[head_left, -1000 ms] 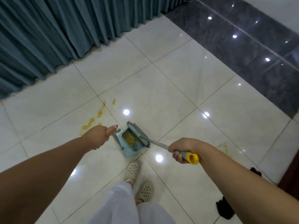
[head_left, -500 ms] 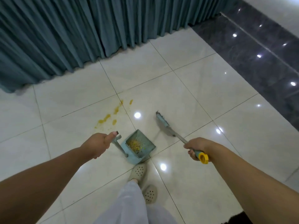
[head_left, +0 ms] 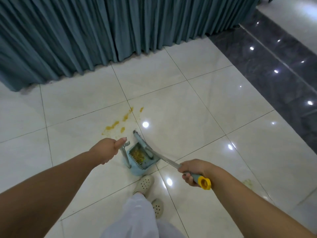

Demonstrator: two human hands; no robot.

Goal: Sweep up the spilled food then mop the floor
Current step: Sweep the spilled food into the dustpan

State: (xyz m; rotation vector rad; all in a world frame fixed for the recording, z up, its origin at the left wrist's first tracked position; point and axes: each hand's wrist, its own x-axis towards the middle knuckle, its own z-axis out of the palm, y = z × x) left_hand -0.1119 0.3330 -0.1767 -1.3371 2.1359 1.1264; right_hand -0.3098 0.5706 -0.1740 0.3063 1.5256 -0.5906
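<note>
A light blue dustpan [head_left: 137, 170] stands on the white tiled floor just ahead of my feet, with yellow food crumbs inside it. My left hand [head_left: 107, 150] grips the top of its upright grey handle [head_left: 124, 154]. My right hand [head_left: 193, 171] grips the broom's handle near its yellow end cap [head_left: 205, 182]. The broom head [head_left: 141, 140] lies across the dustpan's right side and mouth. Yellow spilled food [head_left: 120, 123] is smeared on the tiles just beyond the dustpan.
A teal curtain [head_left: 103, 31] hangs to the floor along the far side. A dark polished floor strip [head_left: 274, 69] runs along the right. A faint yellow smear [head_left: 247, 182] marks the tile right of my right arm. My feet in pale clogs [head_left: 145, 183] stand behind the dustpan.
The broom head has swung left, back over the dustpan's mouth, after being out to the right. The view has tilted up toward the curtain. Both hands keep their grips.
</note>
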